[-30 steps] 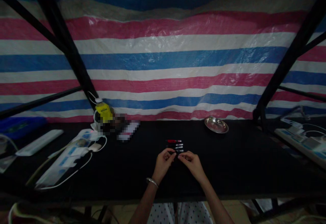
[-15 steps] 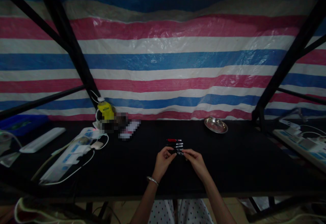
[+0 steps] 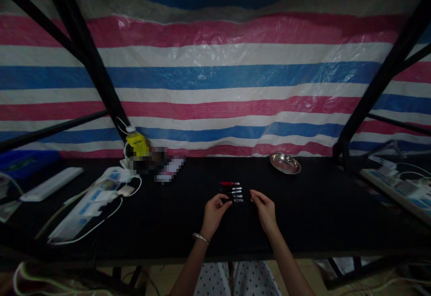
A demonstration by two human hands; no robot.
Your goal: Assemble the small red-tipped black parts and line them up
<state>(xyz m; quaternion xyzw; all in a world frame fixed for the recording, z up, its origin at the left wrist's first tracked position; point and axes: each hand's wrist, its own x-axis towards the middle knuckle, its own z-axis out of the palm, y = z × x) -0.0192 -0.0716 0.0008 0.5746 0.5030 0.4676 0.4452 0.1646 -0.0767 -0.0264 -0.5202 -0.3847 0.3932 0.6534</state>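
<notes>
Hands have drawn apart since the frame half a second back: then the fingertips met over one small pen-like piece, now a gap lies between them and that piece rests on the black tabletop (image 3: 303,215). Camera view has shifted only slightly.

Landmark: row of pens (image 3: 232,192), four short dark pieces with silvery tips, the farthest one red (image 3: 229,183), lying side by side.

Left of the row, well apart: white power strip (image 3: 85,206) with cables, and farther back a yellow bottle (image 3: 136,143) against the striped tarp (image 3: 215,85).

Left hand (image 3: 213,213), bangle (image 3: 201,238) on the wrist, sits just at the row's near left end, thumb and forefinger curled close together at the nearest pen's dark end; whether they pinch it cannot be told.

Right hand (image 3: 265,207) is just beside the row's right end, fingers loosely bent and holding nothing visible, fingertips near the tips of the pens but apart from them.

Right of the row and farther back: shallow steel dish (image 3: 285,164); no contents can be made out in it. Far right: a second white power strip (image 3: 400,188).
</notes>
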